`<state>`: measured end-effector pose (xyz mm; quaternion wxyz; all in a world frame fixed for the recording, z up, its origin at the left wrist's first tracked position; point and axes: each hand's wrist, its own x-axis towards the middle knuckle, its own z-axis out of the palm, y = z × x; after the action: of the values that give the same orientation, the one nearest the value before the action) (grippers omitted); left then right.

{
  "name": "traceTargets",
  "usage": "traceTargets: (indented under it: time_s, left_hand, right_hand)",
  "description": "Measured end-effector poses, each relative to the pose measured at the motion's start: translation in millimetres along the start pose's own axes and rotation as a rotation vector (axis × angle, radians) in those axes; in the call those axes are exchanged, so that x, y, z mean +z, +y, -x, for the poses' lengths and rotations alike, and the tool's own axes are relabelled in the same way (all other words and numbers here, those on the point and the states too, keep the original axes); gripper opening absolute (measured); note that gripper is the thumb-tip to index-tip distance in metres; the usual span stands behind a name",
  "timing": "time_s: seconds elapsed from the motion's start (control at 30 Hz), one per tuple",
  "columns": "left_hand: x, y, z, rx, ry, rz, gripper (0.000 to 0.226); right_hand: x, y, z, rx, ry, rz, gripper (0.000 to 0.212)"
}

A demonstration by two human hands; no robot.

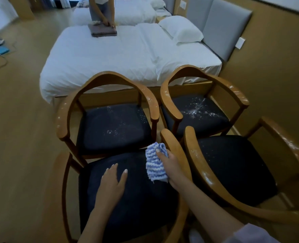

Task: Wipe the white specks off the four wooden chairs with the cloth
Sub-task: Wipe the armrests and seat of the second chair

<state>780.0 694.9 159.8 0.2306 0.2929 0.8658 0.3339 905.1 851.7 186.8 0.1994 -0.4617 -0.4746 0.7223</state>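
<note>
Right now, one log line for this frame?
right hand: grips blue-and-white striped cloth | left hand: flat on near-left wooden chair's dark seat | far-left seat, far-right seat: white-specked

Single wide-angle view, worn on the head. Faces forward and steeply down, close above the near left chair (136,204). Takes in the far chairs (110,125) at mid-range and the bed (119,55) in the upper half.
</note>
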Motion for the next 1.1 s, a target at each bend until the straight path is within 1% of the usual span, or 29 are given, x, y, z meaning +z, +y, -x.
traceTargets:
  time_s: [0.17,0.2,0.3,0.33,0.43,0.5,0.7,0.87,1.0,1.1]
  left_hand:
    - [14.6,29.4,15.5,0.02,0.057,-0.274,0.063]
    - [18.6,36.2,18.4,0.021,0.07,-0.301,0.064]
    - [35.4,62.0,26.3,0.025,0.097,-0.369,0.066]
    - [42.9,72.9,28.1,0.027,0.104,-0.385,0.067]
    - [70.2,109.4,31.4,0.034,0.114,-0.407,0.069]
    - [93.8,136.0,32.7,0.043,0.12,-0.429,0.07]
    - [169.2,216.4,37.8,0.049,0.083,-0.445,0.07]
    - [217.8,259.8,41.2,0.048,0.074,-0.465,0.071]
    - [242.7,274.7,46.7,0.037,0.069,-0.432,0.074]
    - [249.4,280.1,50.6,0.035,0.056,-0.455,0.075]
  right_hand:
    - [-62.2,-21.5,10.2,-0.051,0.049,0.032,0.025]
    - [-76.8,-25.2,11.0,-0.057,0.052,0.041,0.025]
    - [-124.1,-36.7,11.7,-0.052,0.06,0.014,0.015]
    - [-140.6,-40.8,10.5,-0.053,0.062,0.005,0.016]
    - [-193.0,-53.7,5.8,-0.084,0.068,0.028,0.027]
    - [-229.1,-61.9,1.8,-0.107,0.07,0.048,0.029]
    - [-329.0,-81.3,-12.0,-0.236,0.053,0.23,0.045]
    - [-386.7,-93.2,-23.1,-0.233,0.045,0.27,0.046]
    - [-416.6,-99.1,-22.1,-0.236,0.04,0.286,0.043]
    - [-431.4,-98.7,-21.4,-0.226,0.06,0.291,0.043]
